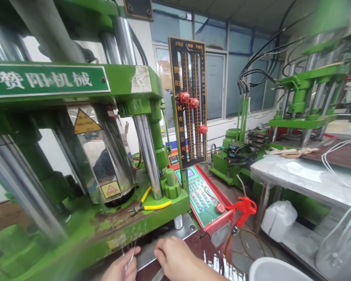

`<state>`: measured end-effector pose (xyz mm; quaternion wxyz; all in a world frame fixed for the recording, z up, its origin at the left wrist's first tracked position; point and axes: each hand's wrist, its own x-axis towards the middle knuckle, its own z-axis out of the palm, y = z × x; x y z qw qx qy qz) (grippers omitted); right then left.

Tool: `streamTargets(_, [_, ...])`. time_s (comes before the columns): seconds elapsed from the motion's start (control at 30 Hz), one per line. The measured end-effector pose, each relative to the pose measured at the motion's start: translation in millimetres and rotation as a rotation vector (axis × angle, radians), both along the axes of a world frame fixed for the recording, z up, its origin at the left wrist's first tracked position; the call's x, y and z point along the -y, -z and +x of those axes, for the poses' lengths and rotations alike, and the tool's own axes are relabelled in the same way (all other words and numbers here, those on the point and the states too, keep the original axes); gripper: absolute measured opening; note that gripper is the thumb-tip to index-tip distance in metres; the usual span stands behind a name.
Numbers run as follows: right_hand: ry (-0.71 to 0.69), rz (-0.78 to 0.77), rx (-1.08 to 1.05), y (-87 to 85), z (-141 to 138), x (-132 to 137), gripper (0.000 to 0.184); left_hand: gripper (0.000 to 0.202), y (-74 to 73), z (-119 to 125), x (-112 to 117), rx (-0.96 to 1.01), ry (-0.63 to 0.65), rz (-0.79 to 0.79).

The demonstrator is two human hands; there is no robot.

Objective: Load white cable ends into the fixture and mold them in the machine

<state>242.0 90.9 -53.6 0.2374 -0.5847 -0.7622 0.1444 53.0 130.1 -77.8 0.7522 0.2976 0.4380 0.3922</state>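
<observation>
At the bottom of the head view, my left hand (121, 267) pinches a thin white cable (130, 255) that rises in front of the green press's lower edge. To its right, my right hand (177, 255) is closed with its fingers curled down over the metal plate (148, 249). Its fingertips are turned away, so whatever they hold is hidden. Above both hands, yellow-handled cutting pliers (150, 205) lie splayed on the green press bed (117, 224). Beside my right wrist stands a bunch of white cable ends (225, 269).
A red air blow gun (242, 210) hangs by the control panel (200, 195), which has a red stop button. A whitish tub (276, 271) is at bottom right. Farther right are a wrapped table (276, 171), a plastic jug (279, 220) and another green press (307, 109).
</observation>
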Motion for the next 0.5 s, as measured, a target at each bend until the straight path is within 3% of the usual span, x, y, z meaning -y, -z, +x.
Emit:
streamTargets(0.3, [0.01,-0.007,-0.018,-1.1,-0.8,1.6,0.027,0.019,-2.7,1.7,0.3,-0.017,-0.035,-0.004])
streamTargets(0.5, [0.038,-0.017,-0.046,-3.0,-0.8,1.1,0.026,0.02,-2.5,2.3,1.5,-0.03,-0.025,0.01])
